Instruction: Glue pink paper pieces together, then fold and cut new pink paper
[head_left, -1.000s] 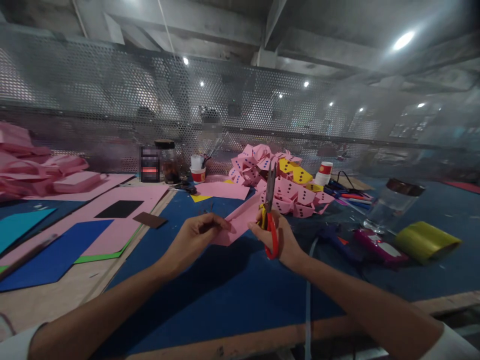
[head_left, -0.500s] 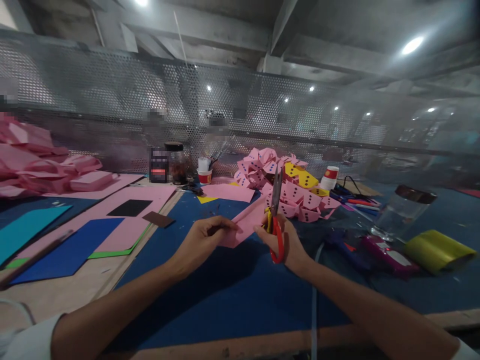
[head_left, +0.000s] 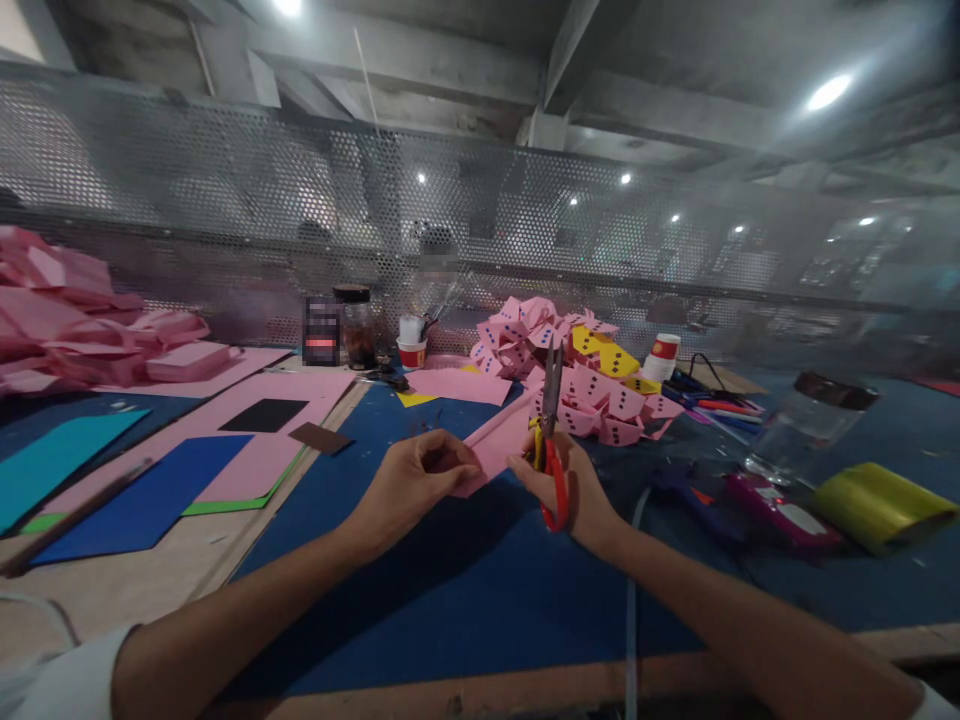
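Between the left hand (head_left: pixel 420 475) and scissors-gripping right hand (head_left: pixel 574 490), both pinch pink paper (head_left: pixel 499 445).

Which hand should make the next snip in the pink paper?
Probably the right hand. It holds the scissors, blades pointing up, right beside the paper. The left hand is busy pinching the paper's other end, so it can only keep it steady.

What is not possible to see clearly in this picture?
Head view only:
Label on the box by the jar: blurred out.
Near end of the pink paper: hidden in the left hand.
Handles of the scissors: partly covered by the right hand.
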